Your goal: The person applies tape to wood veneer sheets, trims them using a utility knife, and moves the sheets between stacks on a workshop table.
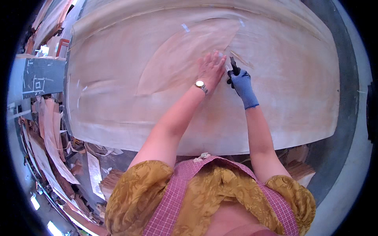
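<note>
My left hand (pixel 212 69), bare and with a watch (pixel 200 83) at the wrist, lies flat with fingers stretched out on a pale wood veneer sheet (pixel 118 114). Under and beside it is a pinkish veneer piece (pixel 173 55) with a curved left edge. Close to its fingertips on the right, my right hand (pixel 243 83), in a blue glove with black fingers, is closed round a slim black tool (pixel 234 65) whose exact kind I cannot make out. A narrow split-like strip (pixel 242 59) of veneer shows just beyond the tool. Two short pale tape pieces (pixel 185 27) stick near the pinkish piece's far edge.
The broad veneer sheet covers a dark-edged table (pixel 346 51). Long veneer offcuts (pixel 55 133) lie in a heap on the left, near a grey-blue panel (pixel 43 76). More scraps and a veneer stack (pixel 110 181) lie below the table's near edge.
</note>
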The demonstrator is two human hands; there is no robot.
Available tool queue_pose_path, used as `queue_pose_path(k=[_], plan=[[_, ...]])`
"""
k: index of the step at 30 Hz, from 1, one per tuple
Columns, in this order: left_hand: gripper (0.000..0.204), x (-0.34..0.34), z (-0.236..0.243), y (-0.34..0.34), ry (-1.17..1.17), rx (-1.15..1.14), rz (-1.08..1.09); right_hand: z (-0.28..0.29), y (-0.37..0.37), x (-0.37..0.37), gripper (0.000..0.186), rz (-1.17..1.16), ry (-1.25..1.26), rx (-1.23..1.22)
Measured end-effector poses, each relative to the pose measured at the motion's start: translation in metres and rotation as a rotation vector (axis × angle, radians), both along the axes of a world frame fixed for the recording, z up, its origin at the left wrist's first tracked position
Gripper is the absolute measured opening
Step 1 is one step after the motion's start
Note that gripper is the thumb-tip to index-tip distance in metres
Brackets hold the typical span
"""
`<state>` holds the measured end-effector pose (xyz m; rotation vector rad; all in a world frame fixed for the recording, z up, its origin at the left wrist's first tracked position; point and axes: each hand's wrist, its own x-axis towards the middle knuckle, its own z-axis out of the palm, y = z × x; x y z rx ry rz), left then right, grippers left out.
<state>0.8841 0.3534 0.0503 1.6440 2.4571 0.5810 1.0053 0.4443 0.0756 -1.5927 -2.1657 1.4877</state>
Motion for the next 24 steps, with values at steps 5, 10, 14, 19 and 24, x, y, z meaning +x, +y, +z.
queue_pose_path(k=[5, 10, 14, 19, 24], plan=[[0.046, -0.048, -0.014, -0.028, -0.072, 0.142, 0.049, 0.031, -0.050, -0.005, 0.026, 0.032, 0.312, -0.263], [0.037, -0.124, 0.004, -0.160, -0.096, 0.518, 0.615, 0.032, -0.106, -0.077, 0.024, 0.310, 0.390, -0.420], [0.042, -0.138, 0.018, -0.246, 0.147, 0.448, 0.802, 0.027, -0.157, -0.177, 0.023, 0.451, 0.418, -0.423], [0.049, -0.127, 0.017, -0.238, 0.104, 0.252, 0.537, -0.034, -0.159, -0.217, 0.022, 0.397, 0.301, -0.467], [0.042, -0.129, -0.008, -0.239, 0.203, 0.146, 0.427, -0.011, -0.173, -0.220, 0.020, 0.448, 0.118, -0.343]])
